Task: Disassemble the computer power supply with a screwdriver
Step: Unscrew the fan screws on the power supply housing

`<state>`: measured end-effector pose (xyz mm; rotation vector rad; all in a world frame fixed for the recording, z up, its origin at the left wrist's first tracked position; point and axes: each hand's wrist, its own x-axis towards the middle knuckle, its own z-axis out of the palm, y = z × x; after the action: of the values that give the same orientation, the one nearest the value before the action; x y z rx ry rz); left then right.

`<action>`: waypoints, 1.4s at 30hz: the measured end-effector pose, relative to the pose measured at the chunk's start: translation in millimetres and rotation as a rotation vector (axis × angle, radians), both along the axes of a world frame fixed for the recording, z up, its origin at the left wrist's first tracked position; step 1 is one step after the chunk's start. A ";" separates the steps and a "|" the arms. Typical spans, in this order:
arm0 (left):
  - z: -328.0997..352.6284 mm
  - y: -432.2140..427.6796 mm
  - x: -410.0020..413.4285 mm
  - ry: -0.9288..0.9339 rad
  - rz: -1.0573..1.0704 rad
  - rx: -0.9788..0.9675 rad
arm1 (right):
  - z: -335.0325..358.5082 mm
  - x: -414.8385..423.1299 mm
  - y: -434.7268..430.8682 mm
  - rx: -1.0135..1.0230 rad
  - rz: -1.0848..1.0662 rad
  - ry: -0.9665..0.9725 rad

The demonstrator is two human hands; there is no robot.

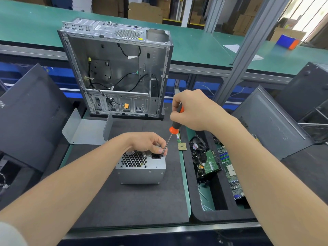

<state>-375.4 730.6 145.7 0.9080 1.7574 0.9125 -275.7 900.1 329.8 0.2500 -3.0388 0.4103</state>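
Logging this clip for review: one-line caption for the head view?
The right hand holds an orange-handled screwdriver to the top corner of the power supply, gripped by the left hand.

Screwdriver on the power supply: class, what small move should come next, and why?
Probably turn the handle to back out a screw. The right hand grips the screwdriver, the left hand pinches its shaft low down, steadying the tip at the power supply's top corner beside the socket. The tip itself is hidden by the fingers, so seating should be felt first.
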 end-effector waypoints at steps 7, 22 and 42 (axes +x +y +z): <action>-2.1 -0.3 -1.0 -0.010 0.002 -0.005 | -0.6 -0.5 -0.7 0.005 -0.007 -0.025; 2.6 -0.9 3.3 -0.014 0.035 -0.018 | -0.5 0.8 1.0 -0.001 -0.015 -0.032; 6.2 -2.4 5.0 -0.031 0.034 -0.002 | 0.2 -0.1 5.9 -0.005 -0.038 -0.017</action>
<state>-370.4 728.2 151.9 0.8611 1.7518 0.9421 -275.8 906.0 330.0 0.1889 -3.0537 0.4189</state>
